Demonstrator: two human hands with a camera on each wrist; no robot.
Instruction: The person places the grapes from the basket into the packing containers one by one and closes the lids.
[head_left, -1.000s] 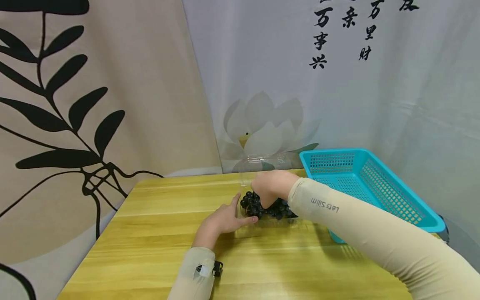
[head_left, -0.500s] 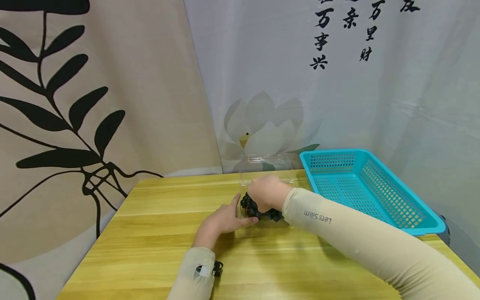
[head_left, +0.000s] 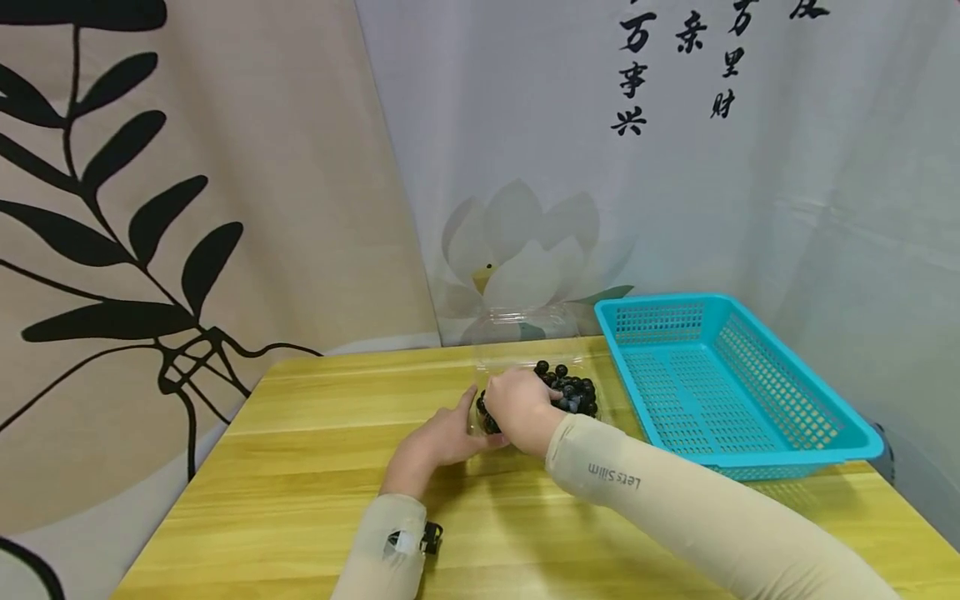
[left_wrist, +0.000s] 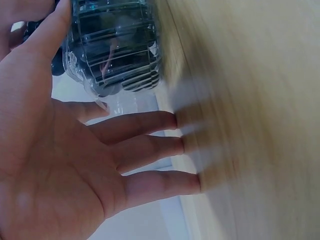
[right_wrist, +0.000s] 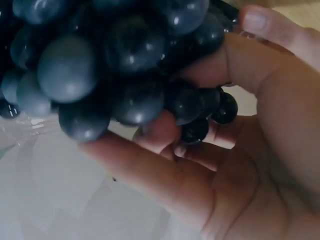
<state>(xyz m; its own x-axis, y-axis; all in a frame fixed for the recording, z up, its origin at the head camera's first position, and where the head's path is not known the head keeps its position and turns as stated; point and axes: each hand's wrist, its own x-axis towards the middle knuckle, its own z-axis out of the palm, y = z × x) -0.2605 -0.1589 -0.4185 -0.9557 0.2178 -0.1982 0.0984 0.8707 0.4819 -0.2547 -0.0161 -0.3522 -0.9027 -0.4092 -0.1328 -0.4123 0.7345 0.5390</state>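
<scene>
Dark grapes (head_left: 579,395) fill a clear plastic clamshell box (left_wrist: 120,55) on the table. My right hand (head_left: 522,407) reaches into the box from above. In the right wrist view its fingers curl round a bunch of grapes (right_wrist: 132,45), with thumb and fingertips partly hidden behind the fruit. My left hand (head_left: 448,437) stays at the box's left end, fingers spread and straight. The left wrist view has the thumb along the box's edge and several fingertips on the wood. The box's clear lid (head_left: 528,333) stands raised behind it.
A blue plastic basket (head_left: 705,400) with perforated walls sits right of the box and holds nothing. The wooden table (head_left: 300,467) ends at a printed curtain (head_left: 322,208) behind. A small black device (head_left: 431,538) is strapped to the left sleeve.
My right hand has moved left and slightly nearer within the box, uncovering grapes on its right side. The basket has shifted nearer. My left hand stays put.
</scene>
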